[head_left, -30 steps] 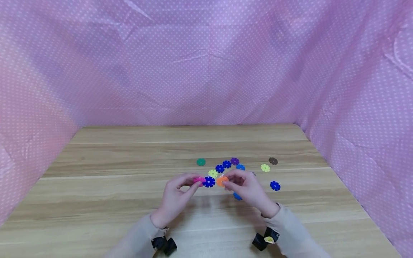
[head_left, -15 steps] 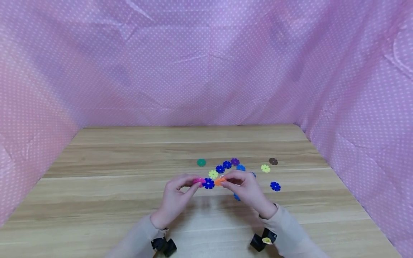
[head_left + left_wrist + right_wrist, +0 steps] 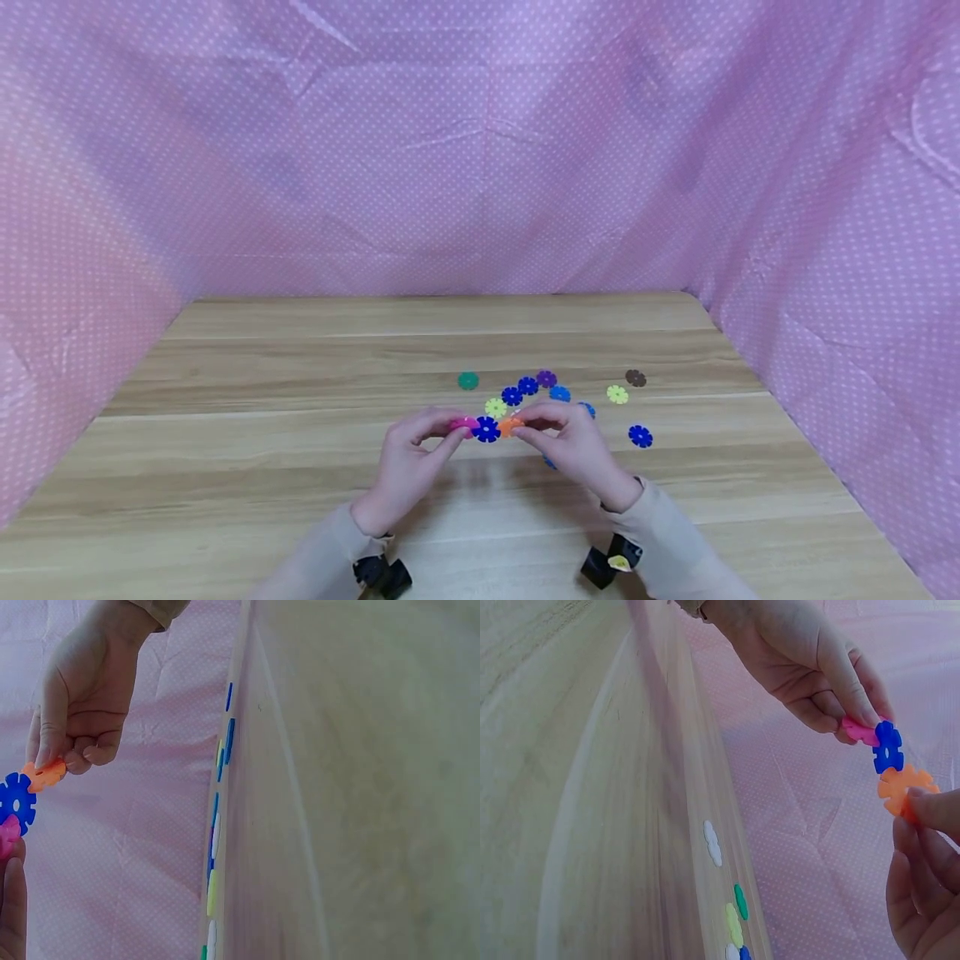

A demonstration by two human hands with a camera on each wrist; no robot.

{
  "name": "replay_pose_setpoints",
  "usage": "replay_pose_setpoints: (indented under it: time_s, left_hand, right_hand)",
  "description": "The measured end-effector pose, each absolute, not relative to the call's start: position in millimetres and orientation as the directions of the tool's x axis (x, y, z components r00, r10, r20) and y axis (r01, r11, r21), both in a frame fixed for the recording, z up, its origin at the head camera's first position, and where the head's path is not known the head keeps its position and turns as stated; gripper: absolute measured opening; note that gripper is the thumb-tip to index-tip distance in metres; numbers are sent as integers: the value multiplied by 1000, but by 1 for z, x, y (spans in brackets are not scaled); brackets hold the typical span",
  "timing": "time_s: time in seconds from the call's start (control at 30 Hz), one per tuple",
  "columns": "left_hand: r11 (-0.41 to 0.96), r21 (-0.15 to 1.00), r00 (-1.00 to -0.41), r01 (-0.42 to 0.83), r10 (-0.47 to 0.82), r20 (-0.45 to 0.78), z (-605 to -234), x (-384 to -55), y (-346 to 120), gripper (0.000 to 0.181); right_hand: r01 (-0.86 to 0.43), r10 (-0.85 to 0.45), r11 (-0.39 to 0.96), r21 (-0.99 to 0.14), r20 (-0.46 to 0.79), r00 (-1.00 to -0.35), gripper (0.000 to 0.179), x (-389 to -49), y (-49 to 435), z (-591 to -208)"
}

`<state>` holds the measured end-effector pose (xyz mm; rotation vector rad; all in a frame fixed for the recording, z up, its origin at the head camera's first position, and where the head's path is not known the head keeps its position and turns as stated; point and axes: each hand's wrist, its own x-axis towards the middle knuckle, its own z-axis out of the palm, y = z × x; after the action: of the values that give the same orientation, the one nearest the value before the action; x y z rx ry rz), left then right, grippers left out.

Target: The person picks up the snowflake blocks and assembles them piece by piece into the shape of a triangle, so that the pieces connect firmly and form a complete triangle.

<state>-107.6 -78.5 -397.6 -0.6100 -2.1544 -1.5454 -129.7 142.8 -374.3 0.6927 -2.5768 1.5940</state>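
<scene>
Above the table, my left hand (image 3: pixel 408 458) pinches a pink notched plastic disc (image 3: pixel 463 424) between thumb and fingers. A dark blue notched disc (image 3: pixel 487 430) is joined to the pink one, standing at an angle to it. From the other side, my right hand (image 3: pixel 576 446) pinches an orange notched disc (image 3: pixel 507 427), its edge meeting the blue disc's rim. The right wrist view shows the pink (image 3: pixel 861 731), blue (image 3: pixel 888 750) and orange (image 3: pixel 900 787) discs in a row. Fingers cover parts of the pink and orange discs.
Loose notched discs lie on the wooden table (image 3: pixel 300 375) beyond the hands, among them a green disc (image 3: pixel 468 381), a yellow-green disc (image 3: pixel 495 407) and a purple disc (image 3: pixel 546 379). Farther right are a brown disc (image 3: pixel 636 378) and a dark blue disc (image 3: pixel 641 436). A pink dotted cloth (image 3: pixel 480 167) surrounds the table.
My right hand has moved slightly left and turned the orange disc, bringing it from apart to against the blue disc. My left hand has stayed nearly still, holding the pink disc.
</scene>
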Motion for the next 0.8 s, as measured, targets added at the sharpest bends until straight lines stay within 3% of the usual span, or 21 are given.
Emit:
replay_pose_setpoints:
  time_s: [0.2, 0.47, 0.8]
  left_hand:
    - [249, 776, -812, 580, 103, 574, -397, -108, -76, 13]
    - [191, 838, -858, 511, 70, 508, -393, -107, -74, 11]
    - [59, 871, -872, 487, 83, 482, -390, -106, -72, 10]
  right_hand:
    - [-413, -292, 352, -840, 320, -901, 10, -128, 140, -374]
    - [-476, -215, 273, -836, 430, -877, 9, -127, 135, -377]
    - [-533, -265, 194, -823, 479, -836, 13, -128, 135, -378]
